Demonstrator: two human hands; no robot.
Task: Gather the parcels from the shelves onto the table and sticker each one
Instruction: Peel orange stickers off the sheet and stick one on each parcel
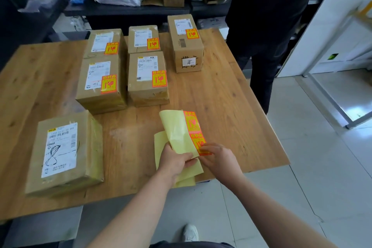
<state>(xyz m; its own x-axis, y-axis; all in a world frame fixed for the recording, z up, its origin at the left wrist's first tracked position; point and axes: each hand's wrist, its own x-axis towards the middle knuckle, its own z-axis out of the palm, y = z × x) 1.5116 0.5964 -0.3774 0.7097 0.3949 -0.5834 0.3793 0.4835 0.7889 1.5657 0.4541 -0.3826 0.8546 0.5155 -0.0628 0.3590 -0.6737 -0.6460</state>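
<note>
Several brown parcels sit on the wooden table [231, 106]. Those further back carry an orange-and-yellow fragile sticker, among them a tall box [185, 46] and a middle box [148, 86]. The near-left parcel [64, 153] shows only a white shipping label. My left hand [175, 162] holds pale yellow backing sheets [177, 135] above the table's near edge. My right hand [218, 159] pinches the lowest sticker [201, 146] on the strip at the sheet's right side.
A person in dark clothes [267, 26] stands at the table's far right corner. Behind the table a dark shelf [128, 9] holds bags, small cartons and green items. White tiled floor [322, 157] lies to the right, and my shoe [190, 232] shows below.
</note>
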